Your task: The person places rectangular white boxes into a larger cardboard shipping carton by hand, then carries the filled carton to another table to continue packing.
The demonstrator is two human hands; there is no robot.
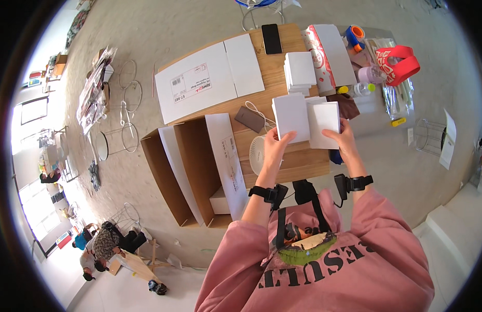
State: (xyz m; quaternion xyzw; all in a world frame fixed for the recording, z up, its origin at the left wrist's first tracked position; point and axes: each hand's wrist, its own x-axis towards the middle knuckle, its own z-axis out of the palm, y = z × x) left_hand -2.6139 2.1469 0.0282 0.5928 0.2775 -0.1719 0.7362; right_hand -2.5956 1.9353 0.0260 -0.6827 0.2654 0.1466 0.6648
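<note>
My left hand [275,147] grips the lower edge of a flat white rectangular block [291,117], thumb on top. Closed on the right edge of a similar white block [324,124] is my right hand [346,140]. The two blocks are side by side over the wooden table [308,165]; whether they are thin boxes or stacks of card I cannot tell. Just beyond them stands a pile of like white pieces [300,70]. A grey-brown power bank [250,119] with a white cable and a round white fan [257,154] lie near my left hand.
A flattened white carton [199,78] covers the table's far left, beside a black phone [271,39]. Open cardboard boxes [199,171] stand to the left. At right are a red-and-white patterned box [319,54], bottles [362,89], tape [357,32] and a red bag [398,65].
</note>
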